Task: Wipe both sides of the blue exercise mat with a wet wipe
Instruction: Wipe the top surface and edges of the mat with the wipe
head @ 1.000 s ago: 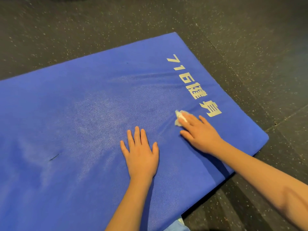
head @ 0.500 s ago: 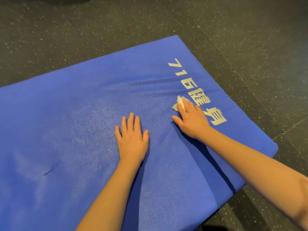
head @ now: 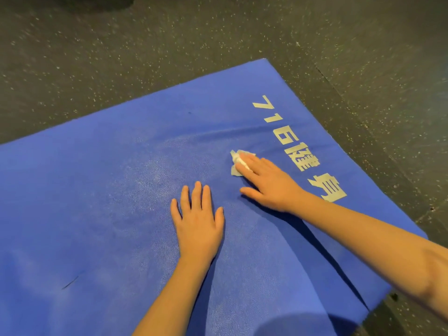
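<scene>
Floor (head: 121,57): dark speckled rubber; I see it beyond the mat's far and right edges.
Mat (head: 97,190): the blue exercise mat lies flat on the floor, and its left and near parts run out of my view.
Lettering (head: 300,156): white, by the right edge; the last character is partly covered by the right wrist.
Left hand (head: 197,224): palm down mid-mat, fingers straight and slightly spread.
Right hand (head: 269,183): flat, fingers together pressing the wipe, thumb out.
Wet wipe (head: 236,166): crumpled and half hidden under those fingertips, on the mat just left of the lettering.
</scene>
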The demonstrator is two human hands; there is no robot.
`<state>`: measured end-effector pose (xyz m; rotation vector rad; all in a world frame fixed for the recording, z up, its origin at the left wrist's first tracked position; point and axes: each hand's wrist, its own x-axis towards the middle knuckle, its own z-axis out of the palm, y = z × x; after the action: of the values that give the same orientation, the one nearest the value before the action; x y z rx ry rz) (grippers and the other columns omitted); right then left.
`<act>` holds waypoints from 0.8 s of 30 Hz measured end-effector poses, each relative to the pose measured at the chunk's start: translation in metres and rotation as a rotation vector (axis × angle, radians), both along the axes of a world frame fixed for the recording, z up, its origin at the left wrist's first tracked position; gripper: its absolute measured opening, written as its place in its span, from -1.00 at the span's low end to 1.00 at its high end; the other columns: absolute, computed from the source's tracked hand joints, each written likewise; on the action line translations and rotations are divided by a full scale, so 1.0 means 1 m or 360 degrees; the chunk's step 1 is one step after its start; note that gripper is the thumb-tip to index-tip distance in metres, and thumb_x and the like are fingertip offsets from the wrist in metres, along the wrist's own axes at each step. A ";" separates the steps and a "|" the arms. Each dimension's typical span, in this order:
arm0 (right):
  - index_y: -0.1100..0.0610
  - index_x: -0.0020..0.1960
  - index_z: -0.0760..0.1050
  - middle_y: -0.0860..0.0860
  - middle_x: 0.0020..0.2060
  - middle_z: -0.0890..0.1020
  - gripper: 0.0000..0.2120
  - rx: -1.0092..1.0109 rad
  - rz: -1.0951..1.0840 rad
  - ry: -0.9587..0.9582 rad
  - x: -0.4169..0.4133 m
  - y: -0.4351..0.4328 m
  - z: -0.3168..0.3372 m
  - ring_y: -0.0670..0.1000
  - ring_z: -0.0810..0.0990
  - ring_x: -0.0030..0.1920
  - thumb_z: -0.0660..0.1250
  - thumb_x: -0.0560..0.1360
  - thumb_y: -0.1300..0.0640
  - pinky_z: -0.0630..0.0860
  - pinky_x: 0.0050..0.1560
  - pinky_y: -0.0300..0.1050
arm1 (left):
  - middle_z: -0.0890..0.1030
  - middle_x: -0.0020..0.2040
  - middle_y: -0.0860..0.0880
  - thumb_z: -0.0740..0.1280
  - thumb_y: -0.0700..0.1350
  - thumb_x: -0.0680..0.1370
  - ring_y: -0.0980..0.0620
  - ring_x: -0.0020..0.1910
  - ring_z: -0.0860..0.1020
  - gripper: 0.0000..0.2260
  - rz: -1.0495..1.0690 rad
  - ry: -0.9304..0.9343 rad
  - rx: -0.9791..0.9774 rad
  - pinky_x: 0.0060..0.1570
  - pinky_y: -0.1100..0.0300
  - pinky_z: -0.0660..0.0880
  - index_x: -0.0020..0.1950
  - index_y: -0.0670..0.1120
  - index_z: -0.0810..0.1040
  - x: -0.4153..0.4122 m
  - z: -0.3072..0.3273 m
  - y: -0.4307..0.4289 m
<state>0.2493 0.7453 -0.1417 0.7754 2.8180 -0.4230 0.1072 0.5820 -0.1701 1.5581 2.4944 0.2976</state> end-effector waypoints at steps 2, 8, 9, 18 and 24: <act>0.05 0.55 0.06 0.01 0.53 0.09 -0.36 0.0111 0.0039 -0.0041 0.004 0.024 0.005 0.01 0.08 0.51 -0.15 0.54 -0.20 0.06 0.44 0.06 | 0.53 0.28 -0.15 0.10 0.07 0.51 -0.24 0.33 0.43 -0.52 -0.0034 0.0003 0.0059 0.31 -0.23 0.33 0.27 -0.18 0.53 -0.014 0.002 0.013; 0.16 0.51 0.11 0.11 0.52 0.11 -0.40 0.0163 -0.0593 0.0008 -0.044 0.058 -0.007 0.13 0.15 0.47 -0.01 0.58 -0.14 0.17 0.39 0.08 | 0.32 0.50 -0.13 0.00 0.10 0.58 -0.19 0.51 0.21 -0.44 0.0058 -0.0003 0.0009 0.43 -0.22 0.09 0.46 -0.17 0.36 -0.064 -0.008 0.059; 0.15 0.53 0.06 0.10 0.53 0.09 -0.33 0.0118 -0.0419 0.0038 -0.048 0.049 -0.008 0.12 0.10 0.49 -0.05 0.54 -0.20 0.15 0.42 0.07 | 0.33 0.50 -0.13 -0.01 0.11 0.58 -0.19 0.50 0.23 -0.44 0.0045 0.0041 0.0013 0.42 -0.21 0.09 0.46 -0.16 0.37 -0.065 -0.011 0.059; 0.08 0.53 0.07 0.04 0.53 0.08 -0.47 0.0206 -0.0526 -0.0010 -0.078 0.100 -0.015 0.06 0.06 0.51 0.00 0.62 -0.09 0.04 0.44 0.12 | 0.35 0.49 -0.11 0.01 0.11 0.58 -0.15 0.50 0.24 -0.46 0.0086 0.0102 0.0076 0.43 -0.15 0.06 0.46 -0.14 0.38 -0.063 -0.014 0.058; 0.03 0.55 0.01 0.00 0.54 0.05 -0.35 0.0210 0.0010 -0.0002 -0.081 0.097 -0.012 0.00 0.04 0.52 -0.12 0.53 -0.23 0.01 0.45 0.11 | 0.37 0.47 -0.10 0.05 0.09 0.57 -0.15 0.49 0.26 -0.48 0.0098 0.0132 0.0066 0.42 -0.17 0.09 0.44 -0.13 0.41 -0.063 -0.013 0.060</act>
<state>0.1680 0.8419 -0.1537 0.7911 2.8697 -0.2372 0.0446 0.6418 -0.1829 1.5414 2.6193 0.3011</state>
